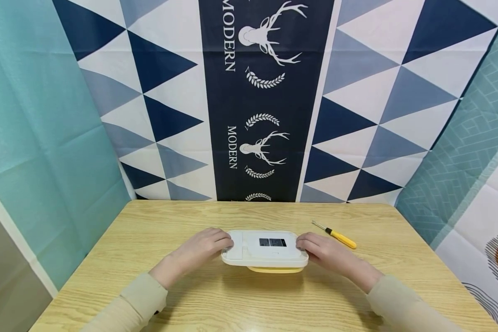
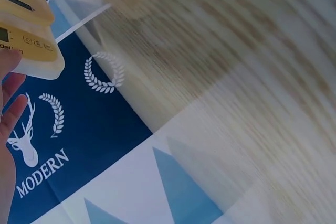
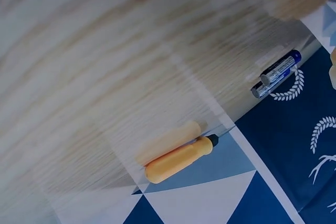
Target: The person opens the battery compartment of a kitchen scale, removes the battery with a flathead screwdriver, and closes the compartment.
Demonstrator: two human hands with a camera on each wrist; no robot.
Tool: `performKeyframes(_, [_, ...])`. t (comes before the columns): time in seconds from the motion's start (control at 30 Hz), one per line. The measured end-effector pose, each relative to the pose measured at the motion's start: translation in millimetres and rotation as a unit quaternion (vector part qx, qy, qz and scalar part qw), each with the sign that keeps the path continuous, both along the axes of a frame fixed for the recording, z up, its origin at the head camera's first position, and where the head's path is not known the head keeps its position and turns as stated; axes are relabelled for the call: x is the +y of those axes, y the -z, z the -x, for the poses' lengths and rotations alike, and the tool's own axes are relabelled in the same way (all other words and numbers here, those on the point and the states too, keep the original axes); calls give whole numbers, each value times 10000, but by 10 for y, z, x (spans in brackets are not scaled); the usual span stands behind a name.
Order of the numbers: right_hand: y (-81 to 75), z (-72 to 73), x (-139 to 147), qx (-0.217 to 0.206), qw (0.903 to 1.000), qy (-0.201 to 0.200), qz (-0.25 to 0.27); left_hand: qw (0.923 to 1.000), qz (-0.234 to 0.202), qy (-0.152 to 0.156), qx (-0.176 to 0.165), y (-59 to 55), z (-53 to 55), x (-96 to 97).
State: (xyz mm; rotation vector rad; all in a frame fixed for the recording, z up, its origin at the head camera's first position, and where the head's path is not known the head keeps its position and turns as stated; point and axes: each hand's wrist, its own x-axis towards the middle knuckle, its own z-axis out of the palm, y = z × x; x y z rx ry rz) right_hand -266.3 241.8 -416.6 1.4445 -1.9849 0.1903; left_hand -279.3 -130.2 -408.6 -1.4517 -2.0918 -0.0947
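Observation:
A white and yellow kitchen scale (image 1: 253,251) is held up over the table, its white underside with dark labels facing the head camera. My left hand (image 1: 209,243) grips its left end. At the right end, my right hand (image 1: 324,249) grips the edge with curled fingers. The left wrist view shows the scale's yellow front panel (image 2: 32,43) with a small display and buttons, with fingers of the left hand (image 2: 11,90) at its edge. The right hand is out of its own wrist view.
A yellow-handled screwdriver (image 1: 342,239) lies on the wooden table (image 1: 157,226) beyond my right hand. Batteries (image 3: 281,69) rest on the table in the right wrist view; the head view does not show them. A patterned cloth (image 1: 257,101) hangs behind the table.

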Motion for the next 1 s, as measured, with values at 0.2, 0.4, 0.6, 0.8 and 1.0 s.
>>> performKeyframes(0.2, [-25, 8, -1, -129, 9994, 82, 299, 9982, -479, -4, -349, -19, 9, -2])
performKeyframes(0.4, [-48, -7, -5, -200, 9982, 324, 472, 9955, -696, -210, -610, -45, 12, 2])
performKeyframes(0.6, [-67, -39, 17, -681, 9939, 711, 490, 9888, -1080, -264, -992, -70, 5, 14])
performKeyframes(0.8, [-72, -67, 36, -1073, 9872, 1001, 618, 9823, -1444, -278, -1159, -58, -2, 24])
performKeyframes(1.0, [-79, -62, 42, -1017, 9852, 1025, 921, 9752, -1793, -150, -1291, -68, 5, 41])
